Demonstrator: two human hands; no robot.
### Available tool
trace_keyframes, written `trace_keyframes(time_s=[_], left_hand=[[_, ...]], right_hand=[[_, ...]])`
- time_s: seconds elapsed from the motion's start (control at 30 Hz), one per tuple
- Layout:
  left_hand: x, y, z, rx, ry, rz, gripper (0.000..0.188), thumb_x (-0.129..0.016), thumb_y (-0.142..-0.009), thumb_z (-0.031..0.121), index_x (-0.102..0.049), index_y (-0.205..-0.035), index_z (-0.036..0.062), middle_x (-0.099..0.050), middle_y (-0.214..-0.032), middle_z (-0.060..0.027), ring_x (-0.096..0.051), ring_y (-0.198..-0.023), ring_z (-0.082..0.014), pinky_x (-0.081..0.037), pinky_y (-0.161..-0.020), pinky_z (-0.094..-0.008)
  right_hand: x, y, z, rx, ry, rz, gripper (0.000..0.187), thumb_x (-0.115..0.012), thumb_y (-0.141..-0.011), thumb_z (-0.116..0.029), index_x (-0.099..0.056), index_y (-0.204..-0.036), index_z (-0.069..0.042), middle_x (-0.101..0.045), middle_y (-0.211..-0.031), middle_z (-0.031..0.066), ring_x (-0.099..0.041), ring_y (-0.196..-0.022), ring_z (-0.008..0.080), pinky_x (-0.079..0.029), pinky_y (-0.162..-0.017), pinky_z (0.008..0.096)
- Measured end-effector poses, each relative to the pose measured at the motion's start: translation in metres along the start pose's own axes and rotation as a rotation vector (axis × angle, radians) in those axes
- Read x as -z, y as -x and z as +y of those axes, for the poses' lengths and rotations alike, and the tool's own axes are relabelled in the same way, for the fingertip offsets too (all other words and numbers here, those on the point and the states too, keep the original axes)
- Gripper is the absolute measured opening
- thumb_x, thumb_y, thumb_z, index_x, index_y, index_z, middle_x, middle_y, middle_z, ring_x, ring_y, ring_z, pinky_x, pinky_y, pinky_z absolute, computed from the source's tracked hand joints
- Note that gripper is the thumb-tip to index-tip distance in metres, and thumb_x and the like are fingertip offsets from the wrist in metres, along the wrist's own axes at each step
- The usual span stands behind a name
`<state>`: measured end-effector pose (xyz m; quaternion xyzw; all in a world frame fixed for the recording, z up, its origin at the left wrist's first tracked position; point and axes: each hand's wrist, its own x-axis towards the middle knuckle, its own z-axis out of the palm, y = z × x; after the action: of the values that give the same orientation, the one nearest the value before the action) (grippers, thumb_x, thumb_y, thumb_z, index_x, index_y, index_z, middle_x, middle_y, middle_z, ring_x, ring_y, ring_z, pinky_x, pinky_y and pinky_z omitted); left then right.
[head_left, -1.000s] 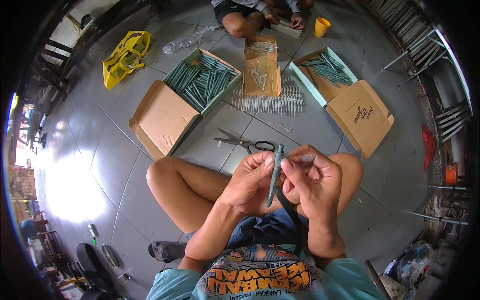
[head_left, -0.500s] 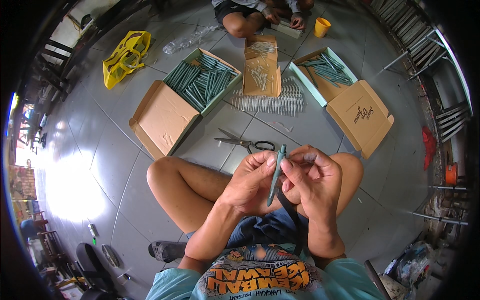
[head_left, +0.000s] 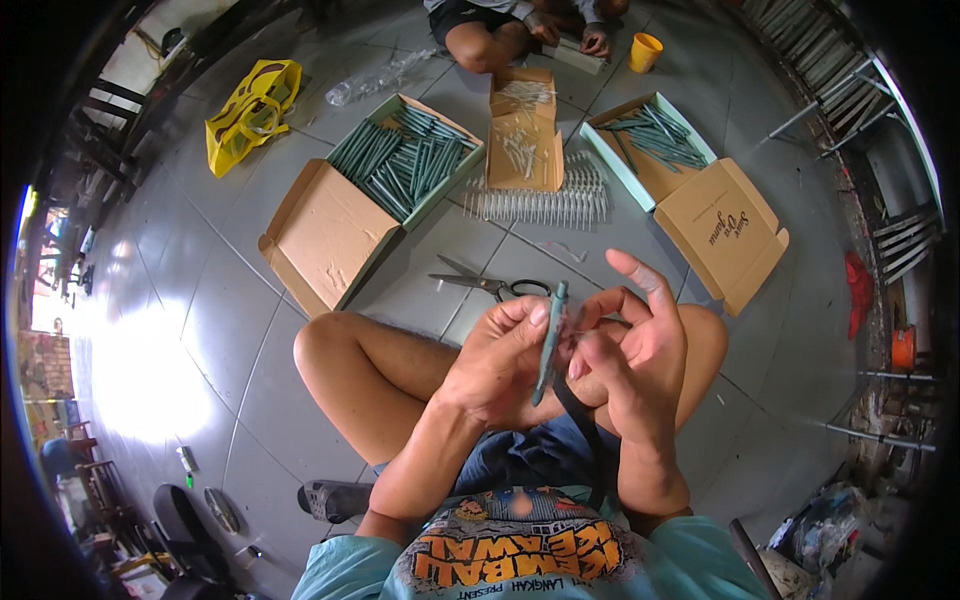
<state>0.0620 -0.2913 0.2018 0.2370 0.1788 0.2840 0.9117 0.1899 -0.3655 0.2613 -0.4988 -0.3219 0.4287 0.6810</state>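
Between the thumb and fingers of my left hand a dark green pen is pinched, tilted with its clicker end up, above my lap. Close beside the pen is my right hand, open, its index finger lifted away and its thumb slightly blurred. Whether its lower fingers touch the pen I cannot tell. Black-handled scissors lie on the floor just beyond my hands. Farther left, an open box is filled with many green pens, and a second open box at the right holds fewer.
Clear pen parts stand in rows on the tiles, by a small cardboard box of thin white pieces. Across from me sits another person, hands on a pale block. A yellow cup, yellow bag and clear plastic lie around.
My right hand has opened and drawn its thumb and index finger off the pen's upper end. My left hand keeps hold of the pen, almost in the same place.
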Motion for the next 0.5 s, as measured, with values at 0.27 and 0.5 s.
trace_keyframes(time_s=[0.27,0.5], left_hand=[[0.008,-0.019,0.026,-0.185,0.012,-0.131,0.027,-0.063,-0.095,0.034,-0.056,-0.100,0.0082,-0.054,-0.093,-0.0006,-0.054,-0.093,-0.0169,-0.046,-0.101,-0.0469],[0.007,-0.020,0.029,-0.189,0.034,-0.107,0.023,-0.060,-0.097,0.031,-0.056,-0.103,0.0089,-0.056,-0.095,-0.0005,-0.054,-0.095,-0.0171,-0.046,-0.103,-0.0498]], right_hand=[[0.012,0.017,0.041,0.069,0.399,-0.087,0.024,-0.082,-0.079,-0.016,-0.068,-0.094,-0.004,-0.065,-0.098,0.0016,-0.062,-0.069,0.0067,-0.036,-0.093,0.0319],[0.007,0.015,0.048,0.092,0.392,-0.104,0.014,-0.078,-0.082,-0.012,-0.070,-0.091,-0.004,-0.065,-0.098,0.0023,-0.062,-0.073,0.0078,-0.033,-0.096,0.0345]])
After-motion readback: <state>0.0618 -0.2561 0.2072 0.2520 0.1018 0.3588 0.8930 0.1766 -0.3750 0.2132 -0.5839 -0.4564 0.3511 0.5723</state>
